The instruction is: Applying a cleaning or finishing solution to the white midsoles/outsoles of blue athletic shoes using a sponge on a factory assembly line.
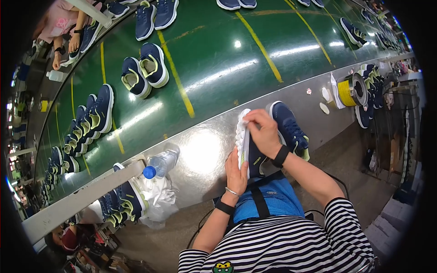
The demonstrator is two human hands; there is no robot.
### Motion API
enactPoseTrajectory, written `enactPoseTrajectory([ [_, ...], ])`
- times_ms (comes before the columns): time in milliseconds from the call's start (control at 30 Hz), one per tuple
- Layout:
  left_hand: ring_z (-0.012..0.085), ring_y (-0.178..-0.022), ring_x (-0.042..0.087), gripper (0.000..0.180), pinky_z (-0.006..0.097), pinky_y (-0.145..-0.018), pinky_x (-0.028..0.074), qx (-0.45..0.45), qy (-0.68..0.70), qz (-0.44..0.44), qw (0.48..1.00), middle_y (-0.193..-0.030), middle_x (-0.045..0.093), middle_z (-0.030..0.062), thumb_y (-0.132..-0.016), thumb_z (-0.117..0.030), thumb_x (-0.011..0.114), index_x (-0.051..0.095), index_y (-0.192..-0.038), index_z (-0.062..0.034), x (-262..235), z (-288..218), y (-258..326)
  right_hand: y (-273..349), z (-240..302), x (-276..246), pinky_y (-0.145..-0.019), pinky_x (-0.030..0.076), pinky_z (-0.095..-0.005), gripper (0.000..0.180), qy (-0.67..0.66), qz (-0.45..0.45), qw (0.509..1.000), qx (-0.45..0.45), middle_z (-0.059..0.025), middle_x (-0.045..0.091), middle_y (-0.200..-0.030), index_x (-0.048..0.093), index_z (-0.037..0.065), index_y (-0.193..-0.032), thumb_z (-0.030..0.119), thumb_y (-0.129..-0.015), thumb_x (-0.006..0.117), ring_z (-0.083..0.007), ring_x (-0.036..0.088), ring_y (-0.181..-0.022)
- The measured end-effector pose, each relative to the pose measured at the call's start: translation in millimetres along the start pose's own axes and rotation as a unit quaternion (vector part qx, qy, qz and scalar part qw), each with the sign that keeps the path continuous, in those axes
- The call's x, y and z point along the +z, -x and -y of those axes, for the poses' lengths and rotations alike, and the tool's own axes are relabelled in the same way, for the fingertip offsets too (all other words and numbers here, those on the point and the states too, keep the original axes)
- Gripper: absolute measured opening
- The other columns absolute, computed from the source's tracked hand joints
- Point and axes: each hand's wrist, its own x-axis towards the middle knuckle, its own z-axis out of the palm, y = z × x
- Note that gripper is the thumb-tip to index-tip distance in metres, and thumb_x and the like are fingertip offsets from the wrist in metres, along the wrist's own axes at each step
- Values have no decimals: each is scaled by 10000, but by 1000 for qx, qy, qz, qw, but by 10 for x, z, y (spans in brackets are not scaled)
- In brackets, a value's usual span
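Note:
A navy sneaker [256, 157] is tipped on its side on the metal ledge in front of me, its white sole [241, 129] turned to the left. My left hand [236, 173] holds it low down, the fingers lying along the sole and the thumb at the near end. At the far end of the sole, the fingers of my right hand [265, 132] are pinched together against its edge. Whatever may be between those fingertips is too small to see. Just to the right, a second navy sneaker [287, 123] with a pale green lining stands upright on the ledge.
Beyond the ledge [200, 145] a green conveyor [209, 59] with yellow lines carries several navy sneakers. A blue-capped bottle [163, 164] and crumpled white paper [159, 193] lie left. A yellow-labelled can [350, 92] stands right. Another person's hands [74, 43] work at far left.

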Motion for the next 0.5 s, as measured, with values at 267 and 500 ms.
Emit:
enactPoseTrajectory([
  [267, 354, -1131, 377, 459, 397, -973, 265, 10, 55, -1, 998, -1245, 396, 222, -916, -215, 312, 296, -1321, 2, -2, 82, -9, 114, -40, -97, -623, 450, -329, 124, 124, 59, 983, -126, -101, 559, -771, 580, 20, -785, -78, -715, 545, -271, 555, -719],
  [500, 325, -1172, 352, 476, 378, -1007, 239, -8, 122, 26, 992, -1284, 372, 206, -917, -213, 311, 264, -1348, -16, -33, 106, -47, 563, 16, -81, -663, 442, -356, 115, 101, 104, 974, -177, -125, 530, -781, 549, 6, -768, -40, -664, 531, -298, 521, -753],
])
